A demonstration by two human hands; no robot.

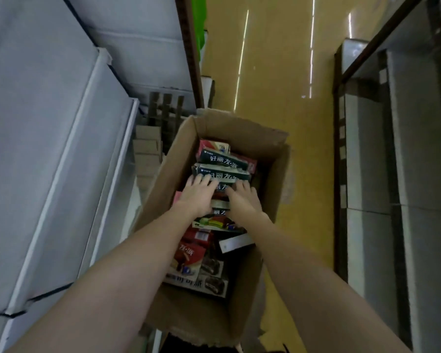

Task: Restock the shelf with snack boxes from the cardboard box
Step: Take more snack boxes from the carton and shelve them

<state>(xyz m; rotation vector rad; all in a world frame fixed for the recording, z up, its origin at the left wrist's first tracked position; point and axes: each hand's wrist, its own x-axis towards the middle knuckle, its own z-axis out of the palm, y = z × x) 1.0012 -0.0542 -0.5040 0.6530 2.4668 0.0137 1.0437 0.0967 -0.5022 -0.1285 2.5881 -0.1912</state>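
An open cardboard box stands on the floor below me, holding several snack boxes. Dark green snack boxes with white lettering lie stacked at its far end, and red snack boxes lie nearer me. Both my arms reach down into the box. My left hand lies with fingers spread on top of a dark green snack box in the middle. My right hand lies beside it on the same box, fingers extended. Whether the fingertips curl round its edge is hidden.
White shelves rise on my left, with small brown cartons on the lowest level beside the cardboard box. Another shelf unit stands on the right. A yellow aisle floor runs ahead between them.
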